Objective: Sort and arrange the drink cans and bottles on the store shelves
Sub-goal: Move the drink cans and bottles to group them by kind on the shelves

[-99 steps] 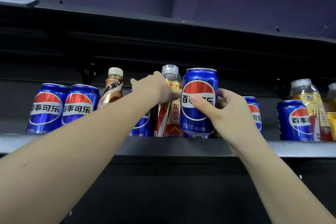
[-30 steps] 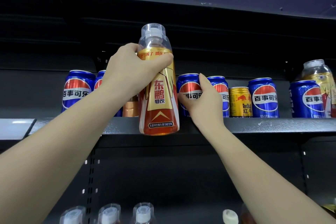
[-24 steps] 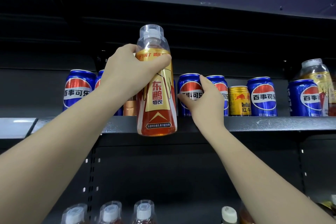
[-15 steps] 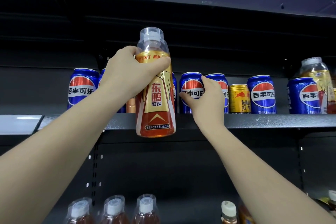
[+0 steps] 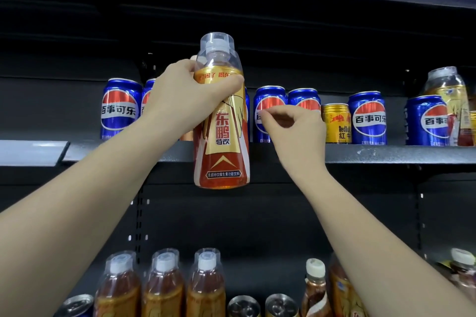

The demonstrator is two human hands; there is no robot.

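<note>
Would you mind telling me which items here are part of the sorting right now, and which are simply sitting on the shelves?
In hand:
- gold-and-red bottle, gripped by the left hand, off the shelf
- blue cola can, right hand in front of it

Just sitting:
- gold energy can
- other blue cans
- capped bottles on the lower shelf

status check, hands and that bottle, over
Left hand grips gold-red bottle, lifted off the shelf. Right hand curled at a blue can, grip unclear. Same bottles stand on the row below.
</note>
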